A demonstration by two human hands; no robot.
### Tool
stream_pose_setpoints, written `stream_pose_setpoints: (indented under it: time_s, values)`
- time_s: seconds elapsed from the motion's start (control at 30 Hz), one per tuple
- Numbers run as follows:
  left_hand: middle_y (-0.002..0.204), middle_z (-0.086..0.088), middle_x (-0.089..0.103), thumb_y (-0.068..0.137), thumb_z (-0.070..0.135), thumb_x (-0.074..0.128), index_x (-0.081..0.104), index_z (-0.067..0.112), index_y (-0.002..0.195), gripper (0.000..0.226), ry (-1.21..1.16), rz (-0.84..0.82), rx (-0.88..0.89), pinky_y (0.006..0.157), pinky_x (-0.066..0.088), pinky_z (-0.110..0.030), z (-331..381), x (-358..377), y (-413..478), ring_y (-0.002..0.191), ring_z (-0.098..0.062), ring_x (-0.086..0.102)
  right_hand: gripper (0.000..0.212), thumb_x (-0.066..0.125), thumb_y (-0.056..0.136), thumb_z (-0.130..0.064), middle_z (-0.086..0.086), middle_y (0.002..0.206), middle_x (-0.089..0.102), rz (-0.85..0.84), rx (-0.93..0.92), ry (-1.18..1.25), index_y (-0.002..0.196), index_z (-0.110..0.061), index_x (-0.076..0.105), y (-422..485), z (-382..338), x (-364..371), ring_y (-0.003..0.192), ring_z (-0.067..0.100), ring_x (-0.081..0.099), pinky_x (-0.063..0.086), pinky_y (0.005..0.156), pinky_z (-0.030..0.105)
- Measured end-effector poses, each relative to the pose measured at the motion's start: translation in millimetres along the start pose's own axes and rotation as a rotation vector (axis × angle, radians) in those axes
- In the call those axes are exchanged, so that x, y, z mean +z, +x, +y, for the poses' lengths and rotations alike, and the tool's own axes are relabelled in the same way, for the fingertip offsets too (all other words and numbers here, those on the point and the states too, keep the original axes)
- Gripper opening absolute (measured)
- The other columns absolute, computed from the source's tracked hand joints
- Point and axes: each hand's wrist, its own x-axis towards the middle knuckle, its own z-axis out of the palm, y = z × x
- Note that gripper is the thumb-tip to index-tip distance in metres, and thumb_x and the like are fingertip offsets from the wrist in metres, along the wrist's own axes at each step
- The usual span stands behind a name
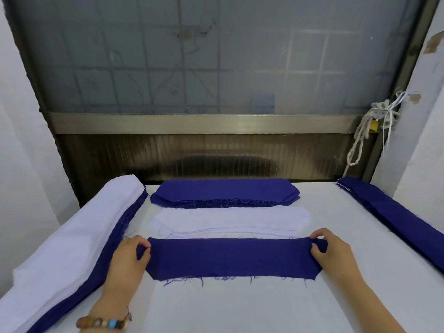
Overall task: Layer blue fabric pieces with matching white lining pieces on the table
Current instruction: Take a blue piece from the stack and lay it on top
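As left hand (129,258), right hand (336,253) pinch ends, blue strip (230,258) between

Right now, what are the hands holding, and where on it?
One blue fabric piece, by its two short ends: left hand pinches the left end, right hand the right end.

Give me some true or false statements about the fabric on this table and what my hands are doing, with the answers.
1. The left hand and right hand each pinch an end of one blue piece. True.
2. The white stack lies between that piece and the blue stack at the back. True.
3. The blue piece covers the white stack. False: it lies nearer the person, leaving the white stack bare.
4. The bracelet is on the right wrist. False: it is on the left.
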Motion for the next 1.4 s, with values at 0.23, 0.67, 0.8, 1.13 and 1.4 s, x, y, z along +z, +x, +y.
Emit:
stream_pose_setpoints:
  time_s: [0.23, 0.67, 0.8, 1.13, 1.4]
  values:
    - [0.093, -0.004, 0.052, 0.086, -0.006, 0.06, 0.061, 0.012, 0.088, 0.018, -0.024, -0.012, -0.014, 0.073, 0.039, -0.026, 1, 1, 0, 0.08, -0.013, 0.052, 0.021, 0.053, 0.086, 0.001, 0.004, 0.091, 0.056, 0.056, 0.001, -0.058, 0.091, -0.017, 0.061, 2, 2, 0, 0.074, 0.014, 0.054, 0.039, 0.066, 0.028]
    - [0.105, 0.006, 0.048, 0.081, -0.014, 0.056, 0.061, 0.024, 0.093, 0.04, 0.01, -0.041, 0.092, 0.075, 0.037, -0.014, 0, 0, -1, 0.092, -0.006, 0.049, 0.015, 0.051, 0.092, -0.002, 0.01, 0.093, 0.056, 0.109, 0.031, -0.042, 0.091, -0.011, 0.062, 5, 7, 2, 0.078, 0.023, 0.053, 0.037, 0.07, 0.029]
    - [0.099, 0.014, 0.055, 0.083, -0.01, 0.058, 0.062, 0.029, 0.089, 0.04, -0.033, -0.052, 0.2, 0.079, 0.04, -0.013, 3, -1, -1, 0.095, -0.003, 0.054, 0.011, 0.058, 0.09, -0.003, 0.008, 0.101, 0.052, 0.132, 0.006, -0.114, 0.093, -0.011, 0.064, 2, 5, 1, 0.091, 0.029, 0.051, 0.039, 0.075, 0.032]
    - [0.08, 0.005, 0.06, 0.084, -0.001, 0.067, 0.068, 0.028, 0.08, 0.029, -0.095, -0.197, 0.161, 0.071, 0.045, -0.015, 0, 4, -2, 0.078, -0.005, 0.054, 0.026, 0.06, 0.089, -0.006, -0.009, 0.081, 0.053, -0.058, -0.28, -0.151, 0.083, -0.031, 0.063, -2, 3, 2, 0.08, 0.01, 0.051, 0.043, 0.072, 0.025]
    - [0.08, 0.004, 0.06, 0.088, 0.014, 0.062, 0.061, 0.028, 0.081, 0.015, 0.138, -0.434, 0.144, 0.067, 0.05, -0.024, 20, -7, 20, 0.069, -0.009, 0.054, 0.022, 0.048, 0.094, -0.011, -0.014, 0.087, 0.046, -0.157, -0.335, -0.366, 0.088, -0.031, 0.052, 14, -7, -3, 0.077, 0.007, 0.049, 0.042, 0.068, 0.02]
